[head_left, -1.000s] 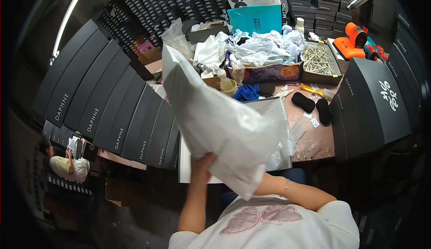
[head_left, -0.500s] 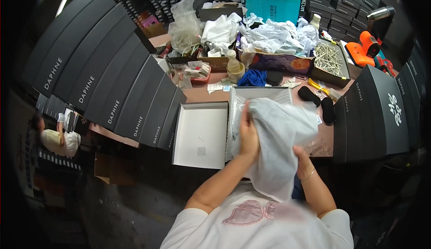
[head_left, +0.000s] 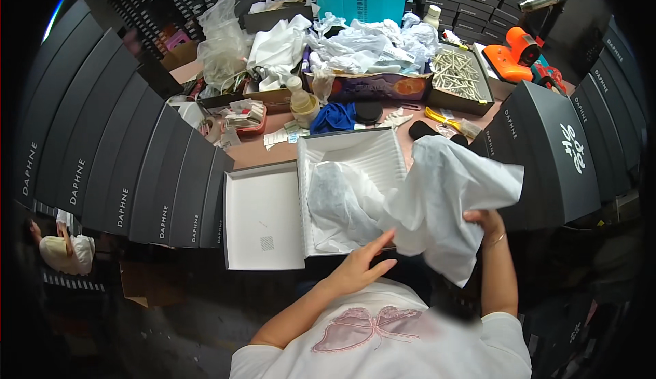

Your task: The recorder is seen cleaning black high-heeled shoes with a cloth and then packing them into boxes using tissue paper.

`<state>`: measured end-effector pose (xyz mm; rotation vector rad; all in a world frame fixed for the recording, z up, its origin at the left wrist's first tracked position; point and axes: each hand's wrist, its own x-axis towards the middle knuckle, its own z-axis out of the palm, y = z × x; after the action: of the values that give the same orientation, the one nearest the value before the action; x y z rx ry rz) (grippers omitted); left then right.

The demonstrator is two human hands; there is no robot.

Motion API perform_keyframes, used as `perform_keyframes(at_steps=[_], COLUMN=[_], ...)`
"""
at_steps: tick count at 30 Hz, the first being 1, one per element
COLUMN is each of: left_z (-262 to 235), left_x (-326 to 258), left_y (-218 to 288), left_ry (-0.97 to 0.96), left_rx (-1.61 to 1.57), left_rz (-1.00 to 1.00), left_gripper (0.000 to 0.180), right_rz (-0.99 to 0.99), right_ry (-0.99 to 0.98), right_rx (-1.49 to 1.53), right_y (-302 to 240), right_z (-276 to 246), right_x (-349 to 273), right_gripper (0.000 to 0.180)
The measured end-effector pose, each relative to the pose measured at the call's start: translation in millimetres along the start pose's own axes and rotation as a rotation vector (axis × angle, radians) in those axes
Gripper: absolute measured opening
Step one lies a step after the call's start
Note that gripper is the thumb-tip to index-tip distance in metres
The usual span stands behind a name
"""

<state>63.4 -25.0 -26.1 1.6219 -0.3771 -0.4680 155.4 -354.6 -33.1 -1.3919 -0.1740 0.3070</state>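
My right hand (head_left: 486, 224) grips a white, cloth-like wrap (head_left: 447, 201) by its right side and holds it up beside the box. Whatever may be inside the wrap is hidden. My left hand (head_left: 361, 268) is open, its fingers stretched toward the wrap's lower left corner, just off the box's front edge. An open shoebox (head_left: 305, 201), white inside with a ribbed lining, stands in front of me. In it lies another white wrapped bundle (head_left: 342, 205), its contents covered. Joined to the box's left side, the lid (head_left: 263, 205) lies with its white inside up.
Dark shoeboxes (head_left: 102, 167) stand in a row at the left; more dark boxes (head_left: 547, 153) stand at the right. Behind are a pump bottle (head_left: 302, 106), a blue cloth (head_left: 333, 118), crumpled white paper (head_left: 372, 44), a tray of small sticks (head_left: 456, 72) and an orange tape dispenser (head_left: 511, 58).
The wrap has moved right, away from over the box, uncovering the bundle inside it. My left hand has let go of the wrap and dropped lower. The whole view has shifted.
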Motion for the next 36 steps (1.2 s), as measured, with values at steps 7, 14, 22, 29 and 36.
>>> perform_keyframes(at_steps=[7, 14, 22, 29, 36], left_z=[-44, -34, -41, -44, -29], left_x=[-88, -100, -82, -65, -35], left_y=[-52, -85, -93, -82, -26], left_ry=[0.286, 0.892, 0.947, 0.950, 0.796], left_rx=[-0.405, -0.870, -0.765, -0.999, 0.754], left_rz=[-0.410, -0.507, -0.407, -0.339, 0.430], left_gripper=[0.032, 0.046, 0.022, 0.011, 0.016], right_rz=[0.450, -0.462, -0.485, -0.002, -0.098], right_ry=[0.186, 0.243, -0.026, -0.370, -0.321], right_rx=[-0.486, -1.300, -1.360, -1.240, -1.017], right_y=[45, 0, 40, 109, 118], right_z=[-53, 85, 167, 185, 143], right_x=[83, 73, 90, 100, 101], right_gripper=[0.045, 0.036, 0.075, 0.097, 0.092])
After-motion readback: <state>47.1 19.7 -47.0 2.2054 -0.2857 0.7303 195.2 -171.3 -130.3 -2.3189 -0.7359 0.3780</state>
